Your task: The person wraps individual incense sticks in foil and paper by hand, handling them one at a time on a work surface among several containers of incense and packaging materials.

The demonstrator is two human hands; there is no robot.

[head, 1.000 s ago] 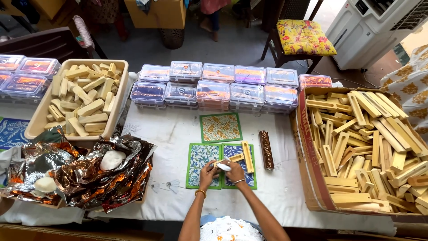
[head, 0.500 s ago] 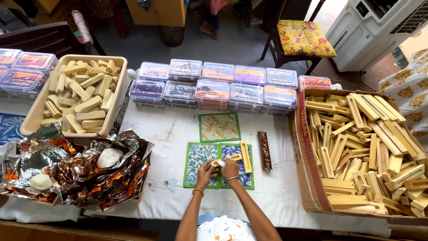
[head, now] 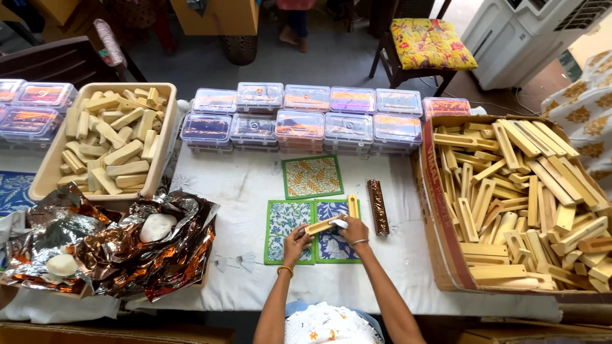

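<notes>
**A:** Both hands are on it. The left hand (head: 297, 241) pinches the near end of a slotted wooden holder (head: 320, 225), and the right hand (head: 352, 229) closes fingers round the far end, where a small white piece (head: 341, 223) shows.

**B:** And underneath?

**A:** The holder sits just above two patterned cloth squares (head: 290, 220), green-edged, directly under the hands. A third square (head: 312, 176) lies beyond them.

**B:** What's beside the right hand?

**A:** A second wooden holder (head: 352, 206) just past its fingertips, then a shiny brown bar (head: 378, 206). Further right, well apart, a cardboard box (head: 440, 255) heaped with wooden holders. Off to the left, crumpled foil (head: 127, 255).
</notes>
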